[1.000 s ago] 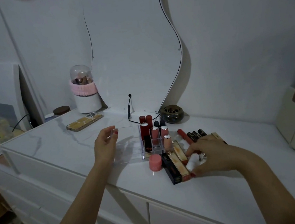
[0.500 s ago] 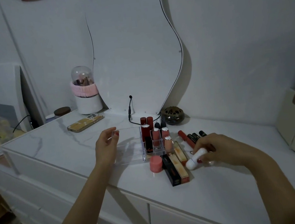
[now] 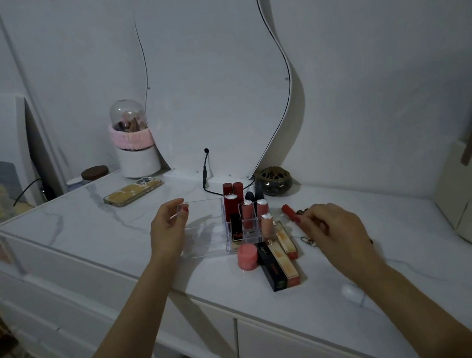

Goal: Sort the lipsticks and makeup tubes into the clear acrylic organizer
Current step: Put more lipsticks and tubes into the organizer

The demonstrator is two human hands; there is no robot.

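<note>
- Clear acrylic organizer (image 3: pixel 205 229) sits on the white marble-look dresser top (image 3: pixel 385 264), in front of the wavy mirror (image 3: pixel 211 78).
- Left hand (image 3: pixel 167 229) grips the organizer's left end, thumb hooked over its far rim and fingers curled round the near wall.
- Lipsticks (image 3: pixel 245 210) stand upright in the small compartments at the organizer's right end (dark red ones at the back, pink ones nearer); the wide left section looks bare.
- Right hand (image 3: pixel 333 228) rests low over the dresser top to the right of the organizer, fingers pinched narrowly on a red tube (image 3: pixel 291 213) that lies slanted; whether the tube is off the surface I cannot tell.
- Pink round tube (image 3: pixel 247 256) stands just in front of the organizer, touching a black box (image 3: pixel 271 266).
- Two orange boxes (image 3: pixel 287 261) lie beside the black one.
- Phone (image 3: pixel 133 191) lies well apart at the back left, near a white brush holder (image 3: pixel 133 143).
</note>
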